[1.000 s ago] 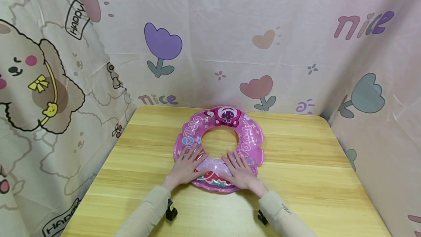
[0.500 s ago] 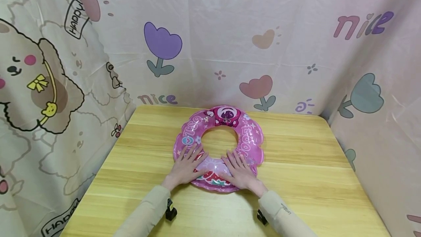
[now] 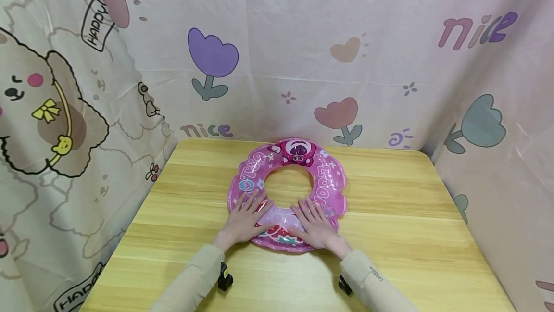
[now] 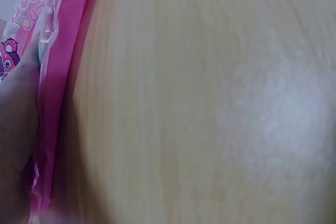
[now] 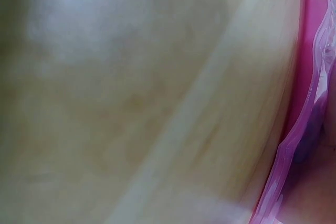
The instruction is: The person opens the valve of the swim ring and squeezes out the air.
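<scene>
A pink inflatable swim ring (image 3: 333, 182) lies flat on the wooden table, with a bear figure at its far side and strawberries printed on its near side. My left hand (image 3: 245, 218) rests on the ring's near left part, fingers straight and spread. On the near right part my right hand (image 3: 316, 225) lies the same way, fingers pointing forward toward the hole. The left wrist view shows the ring's pink side (image 4: 60, 77) beside the hand. In the right wrist view the ring's seamed edge (image 5: 294, 150) runs along the right border.
The wooden table (image 3: 398, 235) reaches back to a printed curtain (image 3: 277, 52), with more curtain at left and right. A small black device (image 3: 225, 277) sits under the left cuff, and another black device (image 3: 345, 285) under the right one.
Both hands and the swim ring stay in place. Only the head view has shifted very slightly.
</scene>
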Demonstrator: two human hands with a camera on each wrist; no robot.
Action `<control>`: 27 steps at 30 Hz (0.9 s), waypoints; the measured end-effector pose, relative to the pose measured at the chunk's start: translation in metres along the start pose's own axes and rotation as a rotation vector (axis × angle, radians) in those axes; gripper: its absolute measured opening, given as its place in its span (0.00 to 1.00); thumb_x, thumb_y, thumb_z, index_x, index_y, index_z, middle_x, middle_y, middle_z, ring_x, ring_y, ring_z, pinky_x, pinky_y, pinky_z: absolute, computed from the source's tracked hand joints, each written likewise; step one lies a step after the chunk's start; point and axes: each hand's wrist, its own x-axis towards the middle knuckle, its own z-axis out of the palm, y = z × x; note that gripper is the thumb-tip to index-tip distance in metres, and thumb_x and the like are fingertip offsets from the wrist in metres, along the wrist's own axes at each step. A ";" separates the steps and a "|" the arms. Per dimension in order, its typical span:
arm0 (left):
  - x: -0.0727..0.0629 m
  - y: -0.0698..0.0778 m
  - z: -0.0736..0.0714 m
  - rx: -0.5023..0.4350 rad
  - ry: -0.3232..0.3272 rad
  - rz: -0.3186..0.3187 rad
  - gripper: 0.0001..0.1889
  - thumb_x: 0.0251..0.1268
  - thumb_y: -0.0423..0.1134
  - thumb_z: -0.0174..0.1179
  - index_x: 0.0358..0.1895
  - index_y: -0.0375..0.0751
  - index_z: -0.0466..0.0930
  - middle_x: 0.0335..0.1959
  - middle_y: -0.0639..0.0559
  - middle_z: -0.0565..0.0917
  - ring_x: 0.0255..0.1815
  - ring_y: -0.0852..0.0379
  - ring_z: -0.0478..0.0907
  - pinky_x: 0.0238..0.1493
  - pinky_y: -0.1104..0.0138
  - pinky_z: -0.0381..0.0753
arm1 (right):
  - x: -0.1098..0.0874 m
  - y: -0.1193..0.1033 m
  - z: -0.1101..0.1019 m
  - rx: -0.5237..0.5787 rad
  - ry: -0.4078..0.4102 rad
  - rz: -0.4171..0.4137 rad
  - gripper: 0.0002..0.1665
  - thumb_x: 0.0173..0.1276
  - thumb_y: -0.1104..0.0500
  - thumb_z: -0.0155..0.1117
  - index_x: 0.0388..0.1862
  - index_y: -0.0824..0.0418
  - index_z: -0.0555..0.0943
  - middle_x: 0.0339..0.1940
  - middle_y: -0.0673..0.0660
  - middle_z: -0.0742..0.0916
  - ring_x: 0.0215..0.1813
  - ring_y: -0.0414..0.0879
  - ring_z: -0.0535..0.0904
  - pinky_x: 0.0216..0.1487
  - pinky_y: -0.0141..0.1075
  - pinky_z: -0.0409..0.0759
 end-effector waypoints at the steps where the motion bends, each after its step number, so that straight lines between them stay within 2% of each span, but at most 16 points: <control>1: 0.000 0.000 0.000 0.004 0.000 -0.001 0.39 0.72 0.71 0.42 0.79 0.56 0.60 0.84 0.47 0.53 0.86 0.43 0.42 0.83 0.42 0.34 | 0.000 0.000 -0.001 0.007 0.001 -0.003 0.45 0.77 0.32 0.45 0.83 0.53 0.53 0.86 0.60 0.48 0.86 0.60 0.36 0.84 0.59 0.37; 3: 0.000 0.001 -0.001 0.022 -0.012 -0.007 0.38 0.72 0.71 0.43 0.79 0.57 0.58 0.84 0.48 0.52 0.86 0.44 0.42 0.83 0.42 0.35 | -0.001 -0.001 -0.002 0.020 0.006 -0.010 0.45 0.77 0.33 0.46 0.83 0.54 0.54 0.86 0.61 0.50 0.86 0.62 0.38 0.84 0.61 0.38; 10: 0.001 0.003 -0.003 0.044 -0.044 -0.021 0.38 0.72 0.69 0.45 0.80 0.58 0.57 0.84 0.49 0.50 0.86 0.44 0.40 0.83 0.43 0.35 | 0.000 0.000 -0.001 0.003 -0.022 0.008 0.46 0.77 0.30 0.42 0.84 0.52 0.49 0.86 0.58 0.46 0.86 0.58 0.33 0.85 0.56 0.34; 14: 0.000 0.004 -0.005 0.043 -0.053 -0.026 0.38 0.72 0.69 0.44 0.80 0.58 0.56 0.85 0.49 0.50 0.86 0.45 0.40 0.84 0.43 0.35 | 0.000 0.000 -0.002 0.018 -0.004 -0.012 0.46 0.77 0.32 0.45 0.83 0.55 0.53 0.86 0.62 0.49 0.86 0.62 0.37 0.84 0.60 0.37; 19: 0.000 0.004 -0.005 0.049 -0.069 -0.036 0.38 0.72 0.69 0.43 0.80 0.59 0.55 0.85 0.50 0.48 0.86 0.46 0.39 0.84 0.43 0.34 | 0.000 -0.003 -0.002 -0.022 -0.008 0.002 0.45 0.77 0.32 0.44 0.83 0.54 0.54 0.86 0.61 0.50 0.86 0.61 0.38 0.85 0.58 0.38; 27: -0.001 0.002 0.001 0.036 -0.020 -0.015 0.37 0.71 0.68 0.46 0.79 0.57 0.59 0.84 0.48 0.52 0.86 0.44 0.42 0.84 0.43 0.36 | 0.000 -0.003 -0.001 -0.013 0.017 -0.018 0.45 0.77 0.32 0.44 0.82 0.57 0.56 0.85 0.64 0.53 0.85 0.64 0.40 0.84 0.61 0.39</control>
